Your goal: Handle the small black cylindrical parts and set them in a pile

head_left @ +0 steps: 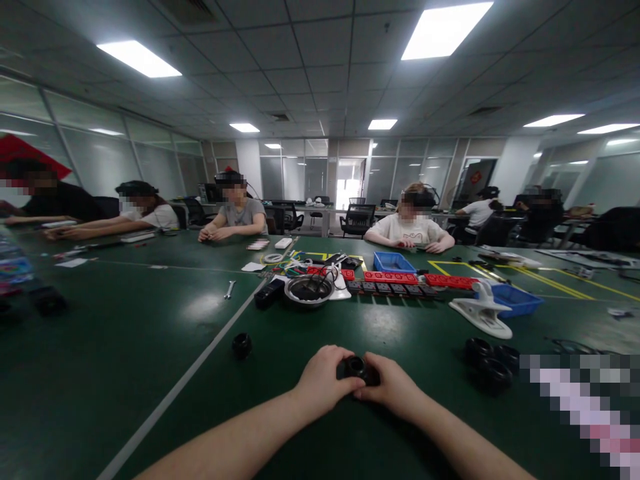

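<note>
Both my hands grip one small black ring-shaped part just above or on the green table; I cannot tell whether it touches the surface. My left hand closes on it from the left, thumb across its near side. From the right, my right hand pinches the same part with thumb and fingers. Its round opening faces up between my fingertips. A similar black part sits alone to the left. Several more black ring parts are grouped at the right.
Beyond my hands are a metal bowl, a black device, red strips, blue bins and a white clamp-like stand. A wrench lies left on the green table. Co-workers sit across and along the sides.
</note>
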The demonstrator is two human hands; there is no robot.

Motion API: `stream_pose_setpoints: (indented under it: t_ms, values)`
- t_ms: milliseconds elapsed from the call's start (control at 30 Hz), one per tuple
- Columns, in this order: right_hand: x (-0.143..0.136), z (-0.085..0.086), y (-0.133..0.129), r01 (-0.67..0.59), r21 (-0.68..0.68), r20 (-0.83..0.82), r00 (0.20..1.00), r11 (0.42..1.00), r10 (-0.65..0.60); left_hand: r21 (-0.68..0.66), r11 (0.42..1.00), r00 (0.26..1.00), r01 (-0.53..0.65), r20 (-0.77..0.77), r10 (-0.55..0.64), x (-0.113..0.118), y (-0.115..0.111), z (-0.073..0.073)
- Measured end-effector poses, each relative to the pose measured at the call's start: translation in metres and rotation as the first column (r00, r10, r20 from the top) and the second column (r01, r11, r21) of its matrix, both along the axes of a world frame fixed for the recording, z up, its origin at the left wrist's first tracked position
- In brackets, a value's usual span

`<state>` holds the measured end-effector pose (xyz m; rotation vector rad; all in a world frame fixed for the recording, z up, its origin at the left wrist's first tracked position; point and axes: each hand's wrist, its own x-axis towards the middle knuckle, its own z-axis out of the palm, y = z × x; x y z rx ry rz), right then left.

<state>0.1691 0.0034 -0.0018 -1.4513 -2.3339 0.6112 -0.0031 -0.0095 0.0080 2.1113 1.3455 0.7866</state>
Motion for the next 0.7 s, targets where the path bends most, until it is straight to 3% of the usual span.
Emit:
stream_pose_setpoints:
  t_ms: [100,167,267,367,467,567,700]
  values:
    - [-0.010,-0.001,-0.008,0.098,0.102,0.054,0.993,0.990,-0.104,0.021,0.997,0.997,-0.074,-0.010,0.074,0.002,-0.001,-0.002]
    - [-0.012,-0.001,-0.011,0.090,0.152,0.089,0.991,0.984,-0.105,0.038,0.998,0.998,-0.056,-0.026,0.057,0.001,-0.001,-0.002]
    - [-0.004,0.001,-0.007,-0.015,0.151,0.072,0.997,0.988,0.004,0.049,0.997,0.998,0.054,-0.039,-0.052,-0.004,0.002,0.000]
    - [0.008,0.005,0.001,-0.172,0.033,-0.022,0.985,0.985,0.173,0.046,0.986,0.987,0.157,-0.035,-0.156,-0.009,0.004,0.002]
    - [0.014,0.009,0.008,-0.233,-0.042,-0.040,0.972,0.972,0.231,0.031,0.979,0.979,0.201,-0.026,-0.200,-0.010,0.005,0.004]
    - [0.012,0.008,0.008,-0.173,-0.040,-0.025,0.985,0.984,0.172,0.003,0.983,0.983,0.185,-0.016,-0.185,-0.009,0.004,0.004]
    - [0.001,0.001,0.001,-0.015,0.020,0.014,1.000,1.000,0.015,-0.012,0.998,0.998,0.059,-0.022,-0.060,-0.003,0.000,0.003]
